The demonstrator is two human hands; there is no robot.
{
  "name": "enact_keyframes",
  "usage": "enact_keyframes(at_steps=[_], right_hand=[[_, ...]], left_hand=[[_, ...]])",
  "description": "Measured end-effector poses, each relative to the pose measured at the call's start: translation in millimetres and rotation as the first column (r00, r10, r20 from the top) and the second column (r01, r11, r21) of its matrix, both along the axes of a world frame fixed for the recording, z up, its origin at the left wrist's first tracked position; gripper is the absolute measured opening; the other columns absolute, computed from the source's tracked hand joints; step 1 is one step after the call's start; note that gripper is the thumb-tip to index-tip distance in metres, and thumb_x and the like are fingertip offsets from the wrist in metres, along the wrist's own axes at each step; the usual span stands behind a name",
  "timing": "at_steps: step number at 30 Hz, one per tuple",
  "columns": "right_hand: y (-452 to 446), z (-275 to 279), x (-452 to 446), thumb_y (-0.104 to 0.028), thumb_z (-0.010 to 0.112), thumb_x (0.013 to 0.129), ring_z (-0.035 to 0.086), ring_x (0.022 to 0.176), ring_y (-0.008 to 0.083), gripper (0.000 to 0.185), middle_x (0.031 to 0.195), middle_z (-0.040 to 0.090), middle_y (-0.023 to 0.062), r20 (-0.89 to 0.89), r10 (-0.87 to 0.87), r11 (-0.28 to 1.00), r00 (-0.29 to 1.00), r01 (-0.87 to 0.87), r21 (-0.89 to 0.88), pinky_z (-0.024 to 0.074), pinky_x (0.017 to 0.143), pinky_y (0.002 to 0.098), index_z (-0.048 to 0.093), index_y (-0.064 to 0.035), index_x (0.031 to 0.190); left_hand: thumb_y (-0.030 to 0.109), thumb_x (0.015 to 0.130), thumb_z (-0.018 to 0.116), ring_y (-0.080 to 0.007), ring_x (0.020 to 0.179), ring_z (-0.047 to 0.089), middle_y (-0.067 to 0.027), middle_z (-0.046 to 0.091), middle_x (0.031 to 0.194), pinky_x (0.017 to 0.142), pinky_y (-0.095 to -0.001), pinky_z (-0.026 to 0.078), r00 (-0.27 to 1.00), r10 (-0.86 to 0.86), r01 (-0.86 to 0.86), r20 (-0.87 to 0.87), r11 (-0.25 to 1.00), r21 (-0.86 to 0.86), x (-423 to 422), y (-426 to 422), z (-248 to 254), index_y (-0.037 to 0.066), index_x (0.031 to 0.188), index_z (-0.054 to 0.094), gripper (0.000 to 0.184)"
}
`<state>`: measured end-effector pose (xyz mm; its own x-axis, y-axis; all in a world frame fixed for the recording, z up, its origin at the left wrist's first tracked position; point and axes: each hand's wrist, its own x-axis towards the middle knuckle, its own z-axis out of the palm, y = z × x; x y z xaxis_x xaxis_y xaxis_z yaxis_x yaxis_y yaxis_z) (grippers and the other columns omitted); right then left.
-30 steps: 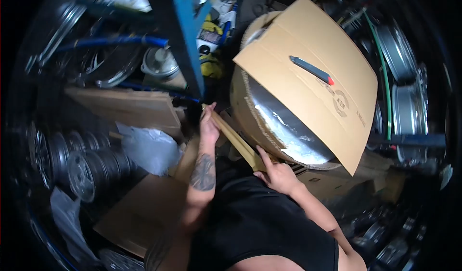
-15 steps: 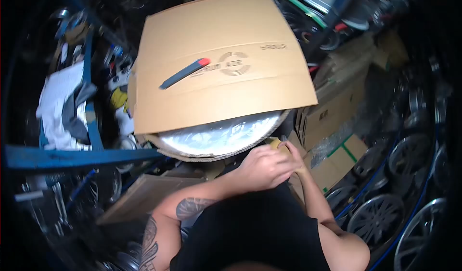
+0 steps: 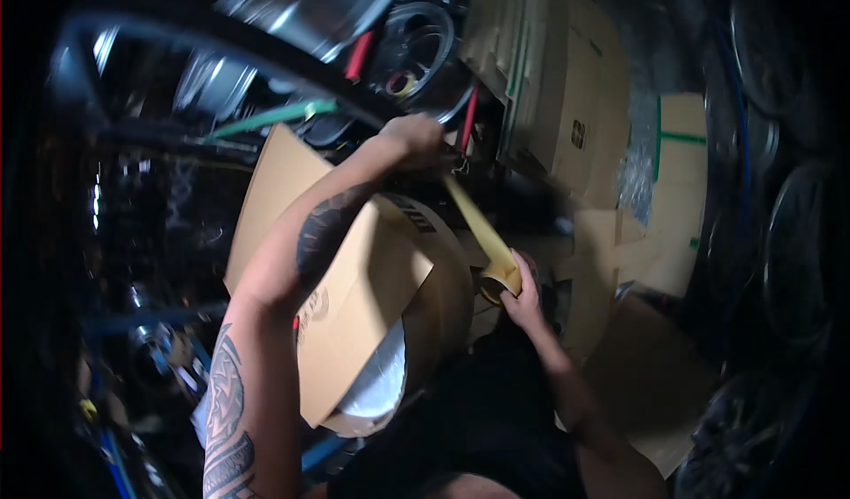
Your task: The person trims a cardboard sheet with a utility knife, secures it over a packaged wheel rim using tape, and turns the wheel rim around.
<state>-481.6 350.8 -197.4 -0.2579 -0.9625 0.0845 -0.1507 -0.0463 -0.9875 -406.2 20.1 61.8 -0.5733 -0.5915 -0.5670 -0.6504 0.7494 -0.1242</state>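
Observation:
A roll of yellowish packing tape (image 3: 501,278) is gripped in my right hand (image 3: 525,297), close to my body. From it a strip of tape (image 3: 476,220) runs taut, up and away, to my left hand (image 3: 414,139), whose closed, slightly blurred fingers pinch the loose end. Below my outstretched left forearm lies a printed cardboard sheet (image 3: 359,322), bent and tilted over a plastic-covered round piece (image 3: 379,384). Brown cardboard (image 3: 447,295) wraps around that piece's side. My left arm hides part of the sheet; only a small red spot shows at its edge.
Flattened cardboard boxes (image 3: 571,100) stand stacked at the upper right, beside crumpled clear plastic (image 3: 636,176). Wheel rims (image 3: 416,47) and a dark metal bar (image 3: 239,47) fill the far side. More rims (image 3: 730,441) stand along the right.
My view has swung to the right. My hands, together before, are now far apart; the left has drawn a long strip from the tape roll. The cardboard sheet appears further left.

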Motion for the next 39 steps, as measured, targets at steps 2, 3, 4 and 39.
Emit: enact_keyframes(at_steps=[2, 3, 4, 39], right_hand=[[-4.8, 24.9, -5.6, 0.0, 0.063, 0.076, 0.038, 0.151, 0.0368, 0.084, 0.161, 0.038, 0.0246, 0.115, -0.005, 0.996, 0.993, -0.005, 0.091, 0.0343, 0.122, 0.042, 0.039, -0.0037, 0.156], [-6.8, 27.1, -9.0, -0.001, 0.06, 0.079, 0.035, 0.153, 0.0363, 0.083, 0.167, 0.031, 0.021, 0.11, 0.056, 0.992, 0.992, -0.068, 0.107, 0.0328, 0.124, 0.0413, 0.039, -0.0105, 0.159], [-6.0, 29.5, -9.7, -0.003, 0.06, 0.08, 0.036, 0.152, 0.0363, 0.081, 0.167, 0.031, 0.019, 0.122, 0.147, 0.973, 0.982, -0.166, 0.158, 0.0342, 0.123, 0.0417, 0.042, -0.0121, 0.158], [-130.5, 69.9, 24.7, 0.007, 0.06, 0.07, 0.071, 0.09, 0.0173, 0.057, 0.112, 0.075, 0.0135, 0.326, 0.619, 0.615, 0.714, -0.7, 0.364, 0.0635, 0.072, 0.0312, 0.074, -0.0009, 0.124]], left_hand=[[0.05, 0.087, 0.073, -0.0363, 0.103, 0.073, -0.0173, 0.077, 0.103, 0.088, -0.0477, 0.059, 0.975, 0.081, -0.106, 0.207, 0.988, 0.116, 5.3, -17.6, -22.5, 0.011, 0.104, 0.08, 0.043], [0.048, 0.087, 0.072, -0.0366, 0.108, 0.072, -0.0166, 0.077, 0.106, 0.091, -0.0479, 0.059, 0.974, 0.027, -0.055, 0.226, 0.992, 0.115, 25.0, -33.1, -54.2, 0.013, 0.108, 0.08, 0.041], [0.046, 0.087, 0.072, -0.0369, 0.108, 0.072, -0.0164, 0.077, 0.107, 0.091, -0.0482, 0.058, 0.972, 0.035, -0.067, 0.234, 0.989, 0.129, 37.0, -40.6, -67.6, 0.013, 0.109, 0.079, 0.04], [0.042, 0.092, 0.075, -0.0373, 0.061, 0.067, -0.0169, 0.065, 0.066, 0.058, -0.0494, 0.052, 0.835, 0.534, -0.534, -0.131, 0.845, 0.038, 213.3, 432.5, 26.9, 0.003, 0.085, 0.065, 0.04]])
